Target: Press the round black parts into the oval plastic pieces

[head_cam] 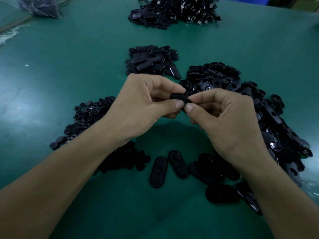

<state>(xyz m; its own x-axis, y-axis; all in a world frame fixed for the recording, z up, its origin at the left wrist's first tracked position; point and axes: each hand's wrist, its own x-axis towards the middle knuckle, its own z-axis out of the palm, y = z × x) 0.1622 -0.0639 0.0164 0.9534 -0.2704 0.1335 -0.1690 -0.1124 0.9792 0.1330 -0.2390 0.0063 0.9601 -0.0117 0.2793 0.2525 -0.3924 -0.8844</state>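
Both hands meet above the middle of the green table (69, 69). My left hand (138, 104) and my right hand (224, 121) pinch one black oval plastic piece (179, 99) between thumbs and fingertips; most of it is hidden by the fingers. I cannot tell whether a round part sits in it. A pile of round black parts (86, 116) lies left of my left wrist. A big heap of open oval pieces (241, 94) spreads to the right.
A pile of oval pieces (151, 61) lies just beyond the hands. Several single ovals (158, 171) lie near the front between my forearms. A heap of black corded parts (174, 11) and a plastic bag (39, 6) sit at the far edge.
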